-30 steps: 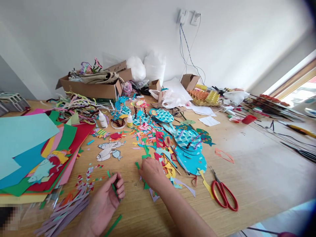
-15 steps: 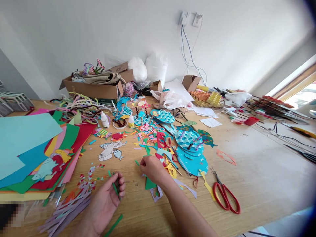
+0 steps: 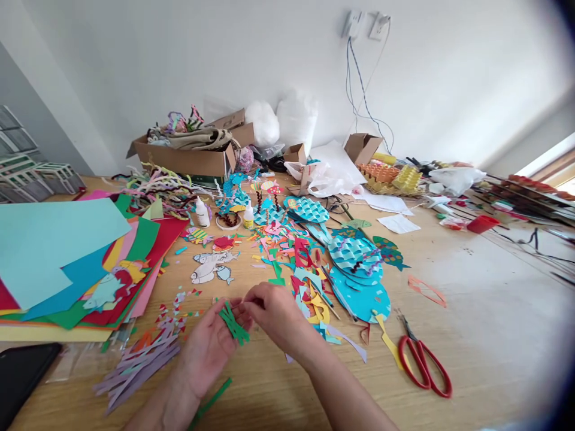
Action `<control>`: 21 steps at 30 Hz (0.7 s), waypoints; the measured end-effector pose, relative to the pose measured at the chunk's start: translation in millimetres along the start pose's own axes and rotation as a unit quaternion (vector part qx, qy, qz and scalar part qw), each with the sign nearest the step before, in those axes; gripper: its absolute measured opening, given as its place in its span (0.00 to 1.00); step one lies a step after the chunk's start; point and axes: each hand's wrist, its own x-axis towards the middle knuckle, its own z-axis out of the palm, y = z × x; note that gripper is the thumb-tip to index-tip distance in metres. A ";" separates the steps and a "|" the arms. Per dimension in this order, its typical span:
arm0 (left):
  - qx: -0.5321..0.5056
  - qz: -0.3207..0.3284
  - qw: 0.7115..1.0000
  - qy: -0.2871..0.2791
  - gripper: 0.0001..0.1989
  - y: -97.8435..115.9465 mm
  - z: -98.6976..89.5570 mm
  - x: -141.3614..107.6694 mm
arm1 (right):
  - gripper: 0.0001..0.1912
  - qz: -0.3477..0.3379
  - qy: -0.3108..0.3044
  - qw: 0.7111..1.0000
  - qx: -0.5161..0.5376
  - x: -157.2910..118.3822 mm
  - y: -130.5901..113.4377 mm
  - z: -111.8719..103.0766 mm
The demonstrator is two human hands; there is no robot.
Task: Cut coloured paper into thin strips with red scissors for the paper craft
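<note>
My left hand is turned palm up, with several green paper strips lying crossed over its palm and fingers. Right beside its fingertips, my right hand is closed in a pinch; what it holds, if anything, is hidden. Another green strip lies on the table below my left wrist. To the left is a pile of purple paper strips. Paper scraps in many colours are scattered beyond my right hand.
Red-handled scissors lie at the right. Coloured paper sheets and a black phone are at the left. Glue bottles, blue paper pieces and a cardboard box stand or lie farther back.
My right hand has come over to my left hand's fingertips. The left palm has opened upward, showing the green strips. The view has shifted left.
</note>
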 end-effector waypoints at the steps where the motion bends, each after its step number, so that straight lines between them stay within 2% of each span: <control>1: -0.001 0.005 1.000 0.011 0.16 3.9 -1.0 0.0 | 0.11 0.000 0.004 1.000 -0.011 -2.5 2.0 -2.6; 3: -0.006 0.024 0.999 0.027 0.16 13.6 -2.3 -0.1 | 0.10 -0.001 0.001 1.000 -0.032 -10.0 3.7 -1.9; 5: -0.012 0.040 0.999 0.019 0.17 24.8 -1.9 -0.6 | 0.07 -0.041 -0.030 0.997 -0.052 -19.9 0.8 8.3; 6: -0.015 0.044 0.999 0.011 0.18 30.4 -1.0 -1.2 | 0.05 -0.080 -0.058 0.993 -0.058 -25.1 -1.9 16.2; 7: -0.019 0.046 0.999 0.004 0.19 35.6 0.3 -2.1 | 0.06 -0.171 -0.092 0.976 -0.094 -30.0 -4.9 25.0; 8: -0.022 0.047 0.999 -0.002 0.19 40.1 1.6 -3.2 | 0.05 -0.230 -0.109 0.960 -0.119 -34.1 -7.8 33.8; 11: -0.033 0.048 0.998 -0.015 0.20 49.3 4.7 -7.5 | 0.04 -0.298 -0.095 0.937 -0.158 -40.7 -12.7 54.0; 14: -0.047 0.048 0.998 -0.017 0.20 52.8 4.1 -11.3 | 0.04 -0.306 -0.060 0.934 -0.175 -41.8 -12.3 63.1; 17: -0.048 0.047 0.998 -0.002 0.20 53.7 0.4 -12.3 | 0.05 -0.295 -0.063 0.940 -0.158 -42.4 -10.6 66.9; 21: -0.021 0.058 0.998 -0.009 0.20 51.3 -5.9 -10.4 | 0.06 -0.215 -0.076 0.968 -0.109 -39.7 -6.3 61.3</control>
